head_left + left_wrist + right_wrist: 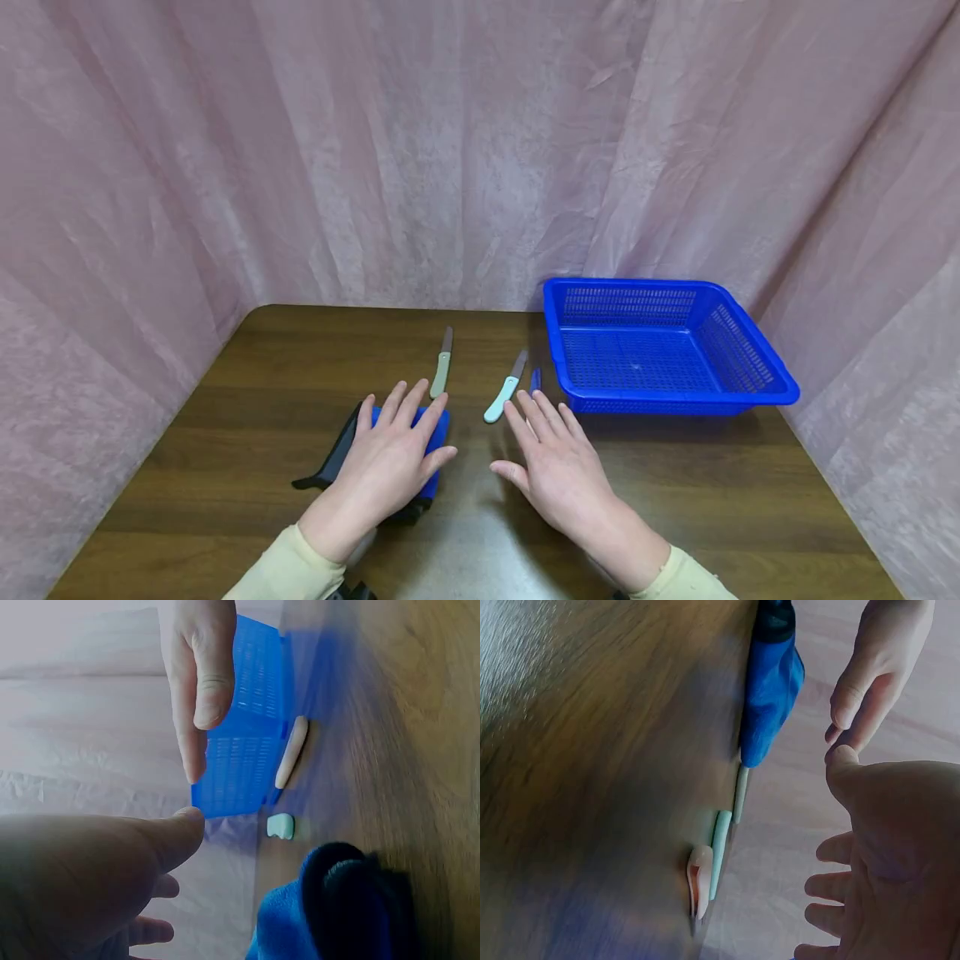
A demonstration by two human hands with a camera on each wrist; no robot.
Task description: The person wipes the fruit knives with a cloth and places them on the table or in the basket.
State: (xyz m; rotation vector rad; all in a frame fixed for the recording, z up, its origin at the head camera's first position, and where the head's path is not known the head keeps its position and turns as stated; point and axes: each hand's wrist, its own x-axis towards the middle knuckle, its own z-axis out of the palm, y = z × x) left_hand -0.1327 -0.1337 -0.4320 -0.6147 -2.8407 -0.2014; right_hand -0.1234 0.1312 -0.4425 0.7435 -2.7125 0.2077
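Note:
My left hand (386, 462) hovers palm down with spread fingers over a blue and black cloth pouch (441, 433), partly hiding it. On the right, my other hand (562, 475) is held above the table, fingers straight, holding nothing. Just beyond the fingertips lie a knife with a pale green handle (440, 377) and a knife with a mint handle (501, 400). A narrow blue-looking tip (536, 380) shows past the right fingers. In the right wrist view, a pale-handled item (700, 881) lies beside the mint handle (720, 851); its kind is unclear.
A blue plastic basket (671, 398) with slotted walls stands at the back right of the brown wooden table (225, 433). Pink curtains (420, 150) hang behind the table and at both sides.

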